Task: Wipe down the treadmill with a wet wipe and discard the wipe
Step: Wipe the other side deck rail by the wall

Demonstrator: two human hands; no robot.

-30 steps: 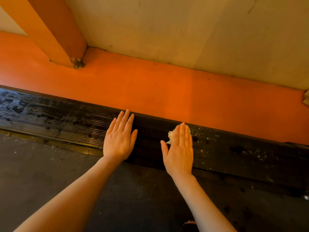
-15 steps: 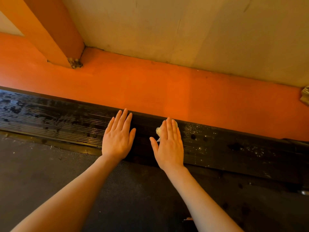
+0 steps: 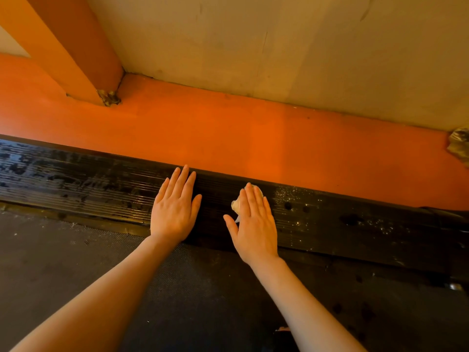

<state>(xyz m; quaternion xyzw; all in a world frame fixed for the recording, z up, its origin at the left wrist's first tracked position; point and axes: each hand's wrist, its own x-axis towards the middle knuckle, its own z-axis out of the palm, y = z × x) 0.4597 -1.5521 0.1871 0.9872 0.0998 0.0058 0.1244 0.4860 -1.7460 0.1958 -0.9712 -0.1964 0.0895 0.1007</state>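
The treadmill's black ribbed side rail runs across the view, wet and glossy on its left part, dusty with white specks on its right. The dark running belt lies below it. My right hand lies flat on the rail, pressing a crumpled white wet wipe that peeks out beside my index finger and past my fingertips. My left hand rests flat on the rail just to the left, fingers together, holding nothing.
An orange frame panel borders the rail on the far side, with an orange upright post rising at the upper left. A beige wall stands behind. A crumpled scrap sits at the right edge.
My right hand with the wipe has slid left along the rail, closer to my left hand. The left hand has stayed where it was.
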